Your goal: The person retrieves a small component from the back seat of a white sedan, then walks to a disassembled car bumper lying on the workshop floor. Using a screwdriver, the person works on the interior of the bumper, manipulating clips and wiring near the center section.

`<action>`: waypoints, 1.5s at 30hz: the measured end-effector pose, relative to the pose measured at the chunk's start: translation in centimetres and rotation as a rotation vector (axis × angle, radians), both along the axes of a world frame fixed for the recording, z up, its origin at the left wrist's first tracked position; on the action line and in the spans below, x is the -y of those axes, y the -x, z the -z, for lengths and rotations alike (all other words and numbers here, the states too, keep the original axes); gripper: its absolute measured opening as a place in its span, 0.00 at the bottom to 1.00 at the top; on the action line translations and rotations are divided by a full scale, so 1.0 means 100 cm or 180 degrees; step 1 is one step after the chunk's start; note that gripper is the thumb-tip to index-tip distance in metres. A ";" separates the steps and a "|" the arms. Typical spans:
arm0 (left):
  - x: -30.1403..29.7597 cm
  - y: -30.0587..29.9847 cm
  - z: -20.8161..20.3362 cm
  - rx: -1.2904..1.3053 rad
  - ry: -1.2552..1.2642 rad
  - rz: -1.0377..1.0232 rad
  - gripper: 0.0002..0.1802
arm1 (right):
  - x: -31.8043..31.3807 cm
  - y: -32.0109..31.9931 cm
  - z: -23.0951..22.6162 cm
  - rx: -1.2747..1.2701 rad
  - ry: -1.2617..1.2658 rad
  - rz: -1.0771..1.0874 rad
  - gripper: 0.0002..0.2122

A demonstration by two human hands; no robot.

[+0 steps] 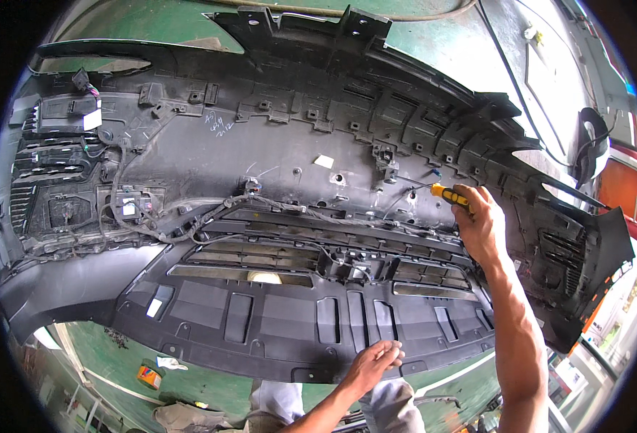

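Observation:
A large black car bumper lies with its inner side up across the view. In my right hand is a screwdriver with a yellow and black handle, its shaft pointing left. The shaft's tip reaches a small black bracket on the bumper's inner face; whether it touches cannot be made out. My left hand is closed, fingers curled together, over the near edge of the slotted lower panel. What those fingers hold, if anything, is hidden.
A wiring harness runs along the bumper, joined to a module at left. A white paper piece lies on the inner face. An orange container stands on the green floor. A dark cable crosses the far right.

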State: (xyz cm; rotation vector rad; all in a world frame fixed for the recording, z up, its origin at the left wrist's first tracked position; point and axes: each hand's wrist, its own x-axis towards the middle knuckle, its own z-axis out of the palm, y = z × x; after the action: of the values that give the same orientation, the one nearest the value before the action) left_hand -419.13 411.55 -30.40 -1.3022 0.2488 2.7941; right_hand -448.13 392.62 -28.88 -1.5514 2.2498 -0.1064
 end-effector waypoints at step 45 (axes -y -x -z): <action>0.020 -0.002 0.002 0.0099 -0.0172 -0.0204 0.22 | 0.035 -0.021 -0.013 -0.0519 -0.0814 -0.0465 0.17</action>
State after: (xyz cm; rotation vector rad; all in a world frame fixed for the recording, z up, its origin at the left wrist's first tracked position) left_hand -418.89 409.54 -30.61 -1.3639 0.1313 2.8090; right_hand -446.03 389.15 -27.55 -1.6253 2.1587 0.3472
